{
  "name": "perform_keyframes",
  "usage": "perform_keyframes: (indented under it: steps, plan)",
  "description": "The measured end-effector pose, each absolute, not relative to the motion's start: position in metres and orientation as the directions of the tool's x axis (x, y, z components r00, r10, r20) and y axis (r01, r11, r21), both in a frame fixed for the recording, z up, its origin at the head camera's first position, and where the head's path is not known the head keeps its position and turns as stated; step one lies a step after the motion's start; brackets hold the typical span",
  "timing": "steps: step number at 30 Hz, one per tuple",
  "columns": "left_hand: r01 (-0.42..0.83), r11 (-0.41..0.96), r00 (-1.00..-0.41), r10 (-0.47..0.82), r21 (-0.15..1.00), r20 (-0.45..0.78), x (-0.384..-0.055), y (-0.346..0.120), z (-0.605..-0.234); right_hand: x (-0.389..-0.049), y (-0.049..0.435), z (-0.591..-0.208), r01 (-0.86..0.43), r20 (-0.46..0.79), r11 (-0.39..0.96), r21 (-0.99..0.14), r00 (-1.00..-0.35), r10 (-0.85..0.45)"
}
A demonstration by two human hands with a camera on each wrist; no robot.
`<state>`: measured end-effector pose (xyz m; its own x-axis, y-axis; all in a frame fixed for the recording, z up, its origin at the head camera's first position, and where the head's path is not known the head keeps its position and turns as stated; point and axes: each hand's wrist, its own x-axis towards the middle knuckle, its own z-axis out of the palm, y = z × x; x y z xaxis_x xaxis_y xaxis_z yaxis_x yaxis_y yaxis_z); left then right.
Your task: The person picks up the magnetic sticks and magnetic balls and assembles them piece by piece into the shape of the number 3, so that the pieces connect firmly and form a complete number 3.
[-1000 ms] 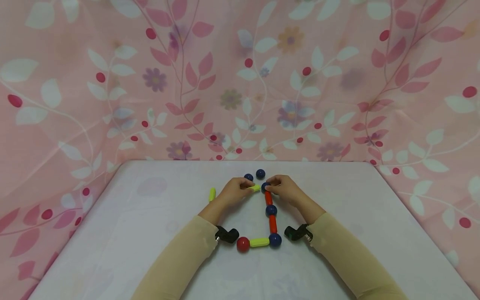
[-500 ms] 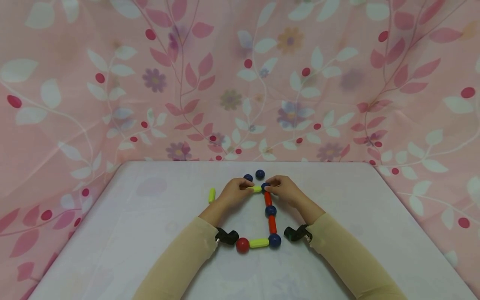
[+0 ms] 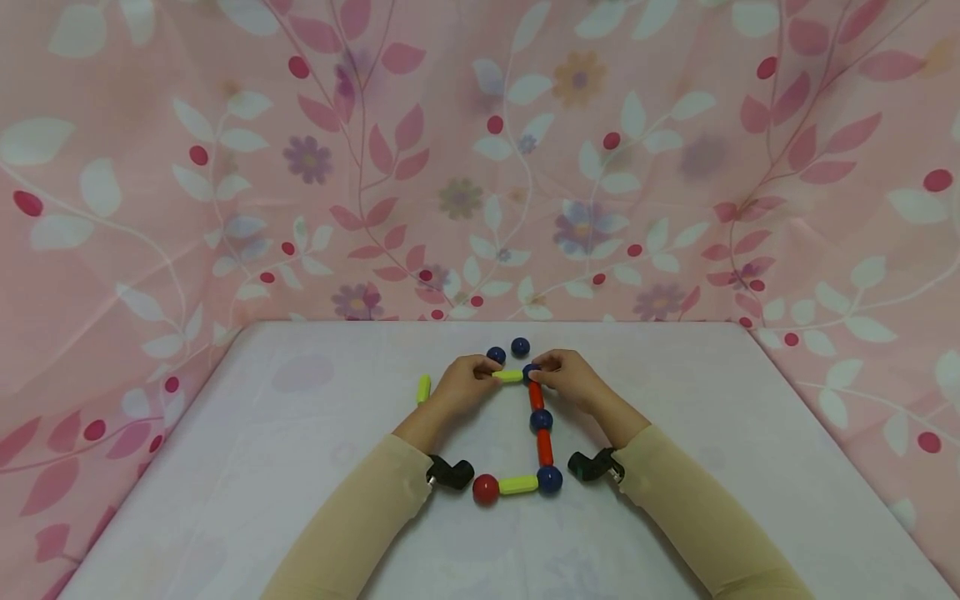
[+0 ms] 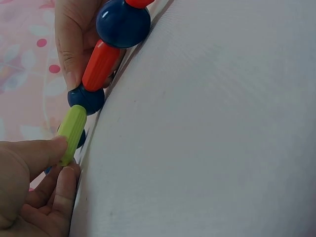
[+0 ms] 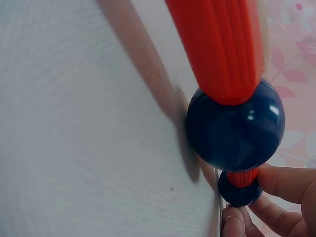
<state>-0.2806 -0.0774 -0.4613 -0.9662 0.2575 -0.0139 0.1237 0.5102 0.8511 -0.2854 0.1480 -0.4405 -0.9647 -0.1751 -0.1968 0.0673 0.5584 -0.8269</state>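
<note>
My left hand (image 3: 467,382) pinches the far end of a yellow-green ribbed rod (image 4: 73,129) between thumb and fingers. The rod's other end meets a blue ball (image 4: 87,99), which my right hand (image 3: 567,375) grips with thumb and fingertips. From that ball a line runs toward me: a red rod (image 3: 536,396), a second blue ball (image 5: 236,126), another red rod (image 3: 545,448) and a blue corner ball (image 3: 550,479). A yellow-green rod (image 3: 518,485) joins this corner to a larger red ball (image 3: 486,490) at the near left.
Two loose blue balls lie just beyond the hands, one (image 3: 521,347) farther back and one (image 3: 496,356) partly behind the left hand. A loose yellow-green rod (image 3: 424,389) lies left of the left forearm on the white table (image 3: 315,467). A pink floral cloth (image 3: 480,167) hangs behind.
The gap between the held yellow-green rod and the blue ball has closed; they now meet. The left fingers have drawn slightly left, showing more of the rod. The right hand stays put.
</note>
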Motion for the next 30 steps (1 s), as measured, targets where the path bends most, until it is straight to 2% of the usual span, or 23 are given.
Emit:
perform_keyframes:
  steps: [21,30]
  plan:
    - [0.082,0.482,-0.978,0.208,0.872,-0.023,-0.2779,-0.0802,-0.4606,-0.2876,0.1476,-0.4413,0.081,-0.212,0.567,-0.820,-0.963,-0.168]
    - [0.103,0.471,-0.984,0.176,0.876,0.021,-0.2814,-0.0797,-0.4618,-0.2863,0.1489,-0.4405,0.067,-0.199,0.568,-0.820,-0.964,-0.174]
